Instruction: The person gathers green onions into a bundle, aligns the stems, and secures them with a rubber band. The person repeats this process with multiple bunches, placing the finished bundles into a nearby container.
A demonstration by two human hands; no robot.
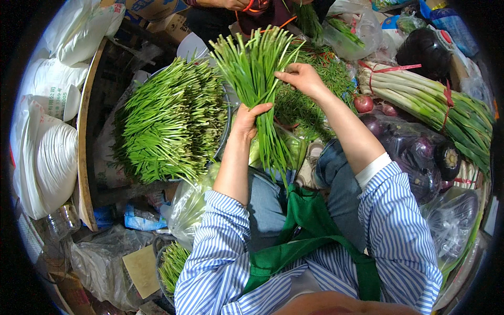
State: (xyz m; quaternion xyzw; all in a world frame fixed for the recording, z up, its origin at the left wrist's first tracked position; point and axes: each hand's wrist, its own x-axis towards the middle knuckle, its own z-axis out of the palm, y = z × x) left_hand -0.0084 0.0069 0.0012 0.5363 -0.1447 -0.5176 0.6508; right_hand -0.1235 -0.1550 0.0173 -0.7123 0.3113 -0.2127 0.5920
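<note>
My left hand [249, 121] grips a bunch of garlic chives [254, 78] around its middle, the thumb laid across the front. Cut stalk ends fan out at the top, and the green leaves hang down toward my knees. At the bunch's right edge, my right hand [302, 78] has its fingertips against the outer stalks; whether they pinch a stalk is unclear. To the left, a large heap of garlic chives [169, 122] lies stacked in a basin [227, 114]. Loose green trimmings [327, 75] are piled beyond and beneath my right forearm.
Red-tied leeks [409, 86], a red onion [363, 104] and bagged eggplants [409, 145] lie to the right. White sacks [57, 145] stand behind a wooden board edge [84, 130] at left. Another container of chives [173, 262] is near my left elbow. Across from me, a person's hand [235, 4] is beside orange cord.
</note>
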